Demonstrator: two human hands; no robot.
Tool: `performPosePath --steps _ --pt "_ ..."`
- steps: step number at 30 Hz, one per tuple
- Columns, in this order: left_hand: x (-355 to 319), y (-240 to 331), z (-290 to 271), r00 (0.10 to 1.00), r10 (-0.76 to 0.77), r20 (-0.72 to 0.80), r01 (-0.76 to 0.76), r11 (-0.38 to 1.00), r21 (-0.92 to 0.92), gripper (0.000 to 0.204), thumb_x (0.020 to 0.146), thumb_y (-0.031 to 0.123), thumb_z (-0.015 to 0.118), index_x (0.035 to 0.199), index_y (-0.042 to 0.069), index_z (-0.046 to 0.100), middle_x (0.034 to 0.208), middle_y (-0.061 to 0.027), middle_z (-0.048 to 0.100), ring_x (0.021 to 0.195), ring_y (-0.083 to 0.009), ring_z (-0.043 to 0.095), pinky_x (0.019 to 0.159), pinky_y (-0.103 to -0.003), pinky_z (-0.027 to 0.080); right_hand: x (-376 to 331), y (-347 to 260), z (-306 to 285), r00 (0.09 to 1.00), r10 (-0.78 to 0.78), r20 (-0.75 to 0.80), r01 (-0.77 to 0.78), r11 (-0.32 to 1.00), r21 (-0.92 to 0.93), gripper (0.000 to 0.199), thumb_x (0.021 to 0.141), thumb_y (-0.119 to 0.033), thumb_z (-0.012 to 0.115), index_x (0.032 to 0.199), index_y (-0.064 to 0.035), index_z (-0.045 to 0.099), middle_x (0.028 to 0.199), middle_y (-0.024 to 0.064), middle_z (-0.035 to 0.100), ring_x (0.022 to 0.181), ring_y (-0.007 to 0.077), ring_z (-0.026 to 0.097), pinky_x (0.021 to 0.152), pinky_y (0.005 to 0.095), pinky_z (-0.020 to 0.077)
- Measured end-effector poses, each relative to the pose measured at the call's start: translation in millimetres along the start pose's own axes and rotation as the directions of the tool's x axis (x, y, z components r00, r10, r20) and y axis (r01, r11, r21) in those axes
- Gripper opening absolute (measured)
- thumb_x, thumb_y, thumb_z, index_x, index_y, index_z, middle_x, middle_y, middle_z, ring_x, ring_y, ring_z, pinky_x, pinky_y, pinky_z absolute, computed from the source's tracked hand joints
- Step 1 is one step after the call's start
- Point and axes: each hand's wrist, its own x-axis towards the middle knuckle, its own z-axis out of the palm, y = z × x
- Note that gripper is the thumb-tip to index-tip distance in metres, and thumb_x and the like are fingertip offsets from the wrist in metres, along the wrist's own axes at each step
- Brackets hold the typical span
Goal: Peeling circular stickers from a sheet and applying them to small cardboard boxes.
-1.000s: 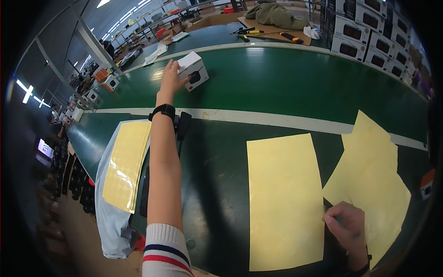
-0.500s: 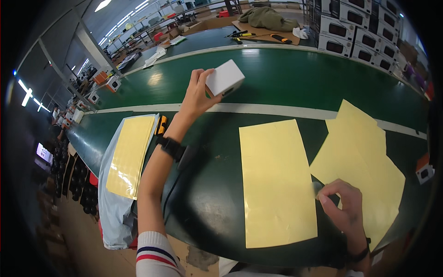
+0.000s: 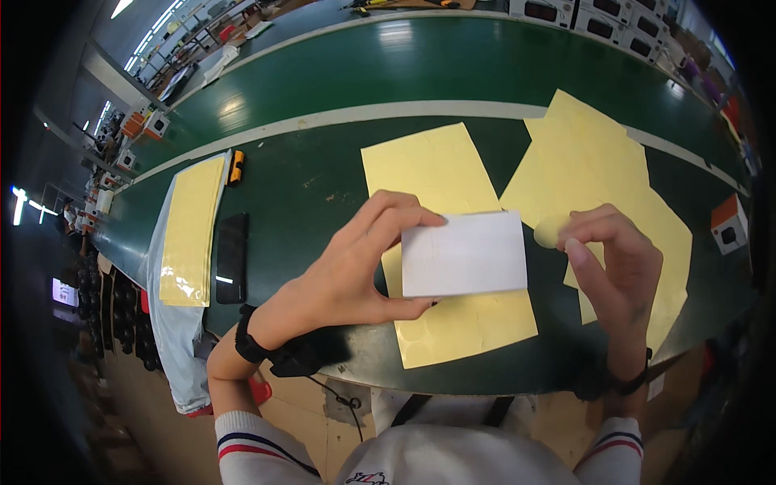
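Note:
My left hand [image 3: 347,271] grips a small white box [image 3: 465,255] by its left end, thumb below and fingers above. Beneath the box lies a yellow sheet [image 3: 473,327] on the green table. Just right of the box, my right hand [image 3: 618,267] pinches a thin, round, see-through sticker [image 3: 550,232] between thumb and fingertips. The sticker and the box are a short gap apart. More yellow sheets [image 3: 590,174] overlap one another beyond and under my right hand.
At left a stack of yellow sheets [image 3: 190,234] rests on a pale plastic bag [image 3: 174,356]. Beside it are a black flat phone-like object [image 3: 232,259] and a yellow-black cutter [image 3: 236,166]. An orange-white box [image 3: 729,225] stands far right. A green conveyor belt [image 3: 339,85] runs behind.
My left hand has brought the white box from over the conveyor down in front of me. My right hand has risen beside it with the round sticker. The view has tilted downward.

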Motion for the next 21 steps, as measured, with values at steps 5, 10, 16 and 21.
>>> performPosePath --steps 5,10,16,21 --pt "3.0 3.3 1.6 1.000 0.005 0.021 -0.005 1.000 0.018 0.066 0.057 0.016 0.079 0.116 0.007 0.050 0.108 -0.0118 0.049 0.100 -0.0279 0.054 0.081 -0.035 0.051 -4.1 2.8 1.9 0.999 -0.042 0.005 0.042 0.999 -0.029 0.008 0.073 0.004 0.063 0.079 -0.0001 0.059 0.078 0.0092 0.064 0.073 0.0183 0.061 0.069 0.0265 0.0464" --pt "8.3 6.2 -2.6 0.998 -0.006 0.061 0.007 1.000 -0.018 0.064 0.058 0.016 0.077 0.114 0.005 0.048 0.102 -0.0127 0.049 0.096 -0.0304 0.053 0.082 -0.035 0.046 -3.7 2.5 3.8 0.999 -0.036 0.013 0.036 0.998 -0.055 0.009 0.073 0.004 0.063 0.080 -0.0004 0.059 0.078 0.0092 0.064 0.073 0.0185 0.061 0.069 0.0264 0.0465" --pt "18.4 20.5 -15.7 0.985 -0.111 0.133 0.086 0.979 0.183 0.060 0.055 0.022 0.080 0.105 0.006 0.051 0.098 -0.0089 0.053 0.091 -0.0258 0.056 0.072 -0.035 0.049 -0.8 3.9 5.3 0.998 -0.053 0.015 0.054 0.995 -0.079 0.010 0.074 0.006 0.062 0.081 -0.0004 0.059 0.078 0.0091 0.063 0.073 0.0187 0.060 0.069 0.0271 0.0464" --pt "30.0 33.6 -22.7 0.969 -0.129 0.211 0.023 0.897 0.442 0.057 0.056 0.036 0.078 0.096 0.004 0.052 0.091 -0.0107 0.057 0.083 -0.0284 0.057 0.065 -0.037 0.048 -1.6 1.9 4.7 0.996 -0.086 0.019 0.088 0.986 -0.142 0.012 0.074 0.007 0.062 0.083 -0.0001 0.059 0.078 0.0092 0.062 0.074 0.0189 0.060 0.070 0.0279 0.0464"
